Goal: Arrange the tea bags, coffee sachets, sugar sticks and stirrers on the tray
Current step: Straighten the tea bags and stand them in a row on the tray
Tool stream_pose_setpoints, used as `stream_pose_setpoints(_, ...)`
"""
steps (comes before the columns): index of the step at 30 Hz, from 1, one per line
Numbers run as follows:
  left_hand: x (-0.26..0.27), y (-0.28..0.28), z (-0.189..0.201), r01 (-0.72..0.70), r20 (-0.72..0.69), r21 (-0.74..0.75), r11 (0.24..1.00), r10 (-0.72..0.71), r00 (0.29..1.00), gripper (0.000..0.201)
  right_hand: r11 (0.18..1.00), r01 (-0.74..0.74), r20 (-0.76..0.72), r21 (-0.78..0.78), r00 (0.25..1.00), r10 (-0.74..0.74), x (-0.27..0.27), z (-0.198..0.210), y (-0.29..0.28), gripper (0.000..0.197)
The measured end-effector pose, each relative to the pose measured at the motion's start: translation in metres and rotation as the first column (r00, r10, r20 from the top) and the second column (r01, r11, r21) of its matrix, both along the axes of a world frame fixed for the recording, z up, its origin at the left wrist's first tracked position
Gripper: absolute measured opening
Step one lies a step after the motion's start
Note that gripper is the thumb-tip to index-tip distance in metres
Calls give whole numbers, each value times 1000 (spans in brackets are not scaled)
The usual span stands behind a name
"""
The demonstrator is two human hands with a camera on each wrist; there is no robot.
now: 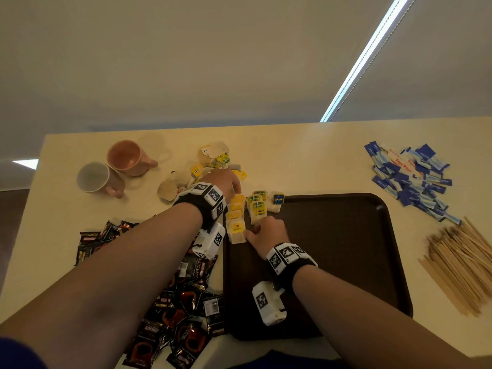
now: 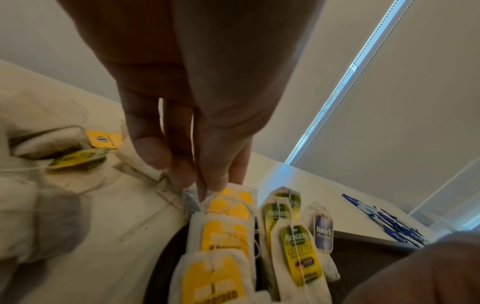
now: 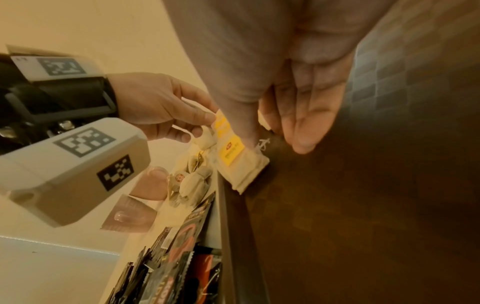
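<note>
Tea bags (image 2: 298, 253) labelled Alokozay, Nature's, Kopiko sachets (image 1: 186, 302)

Tray (image 1: 346, 249) right part bare, reachable; tea bag rows (image 1: 247, 211) and both hands crowd far-left corner.

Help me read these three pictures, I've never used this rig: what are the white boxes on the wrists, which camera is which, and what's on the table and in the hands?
There is no machine here: a person works with bare hands. The white boxes with black-and-white markers are cameras strapped to the wrists. One picture comes from a head camera looking down; the other two look along each hand.

The left hand pinches the far end of the yellow-tagged tea bags, which lie in a row on the dark tray. The right hand touches the nearest bag with its thumb. Green-tagged tea bags lie beside that row.

Off the tray: loose tea bags, coffee sachets, sugar sticks, wooden stirrers and two mugs.
</note>
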State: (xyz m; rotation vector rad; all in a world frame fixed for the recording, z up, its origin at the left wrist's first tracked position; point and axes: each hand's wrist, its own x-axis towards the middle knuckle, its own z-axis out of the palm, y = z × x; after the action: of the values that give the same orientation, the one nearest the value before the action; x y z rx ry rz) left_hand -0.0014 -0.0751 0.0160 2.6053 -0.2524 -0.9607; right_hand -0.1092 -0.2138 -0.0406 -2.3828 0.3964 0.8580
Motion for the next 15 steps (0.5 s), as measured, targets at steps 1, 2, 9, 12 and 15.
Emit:
stream_pose_setpoints(1, -1, 1, 1, -11, 2, -2, 1000, 11, 1000, 33, 1000, -3, -2, 7, 1000, 3, 0, 0, 2, 32)
stream_pose_setpoints(2, -1, 2, 0, -21, 9, -5, 1000, 21, 1000, 32, 1000, -8, -2, 11, 1000, 8, 0, 1, 3, 32)
stream_pose_setpoints(9, -6, 6, -2, 21, 10, 42, 999, -22, 1000, 26, 990, 24, 19, 136, 999, -27, -3, 2, 12, 5)
stream_pose_setpoints(12, -5, 6, -4, 27, 18, 52, 998, -28, 999, 26, 982, 113, 23, 153, 993, -117, -1, 0, 12, 19)
stream_pose_setpoints(15, -4, 7, -6, 7, 32, 42, 999, -8, 999, 23, 952, 220, 6, 213, 974, -226, 1, 1, 11, 16)
